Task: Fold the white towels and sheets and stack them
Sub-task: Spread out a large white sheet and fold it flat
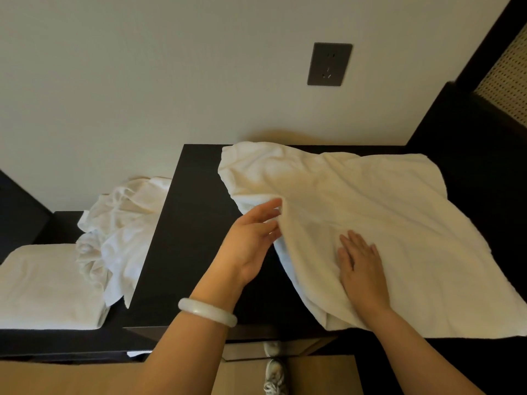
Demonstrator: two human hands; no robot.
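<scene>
The left hand [253, 240] reaches in from the near left with its palm turned toward the right. Its fingers are fairly straight and slightly spread, and their tips meet the left edge of the large white terry towel [356, 212]. They may slip just under a raised fold there, but the cloth hides that. The hand does not curl round anything. A pale, smooth round bangle [207, 312] sits on that wrist. The right hand [360, 258] lies palm down on the near part of the towel, fingers straight and close together, pressing the fabric flat. The towel is spread, wrinkled and skewed, over the right half of a dark wooden table top [182, 229], and its near corner hangs over the front edge. Left of the table, a crumpled heap of white sheets [122, 223] rests on a lower dark bench [65, 220] and leans against the table's side. Nearer on that bench is a neatly folded white towel stack [48, 286], touching the heap and well apart from both hands. A dark rectangular wall socket [329, 64] is on the pale far wall. A white laced shoe [275, 374] shows on the floor below the table.
</scene>
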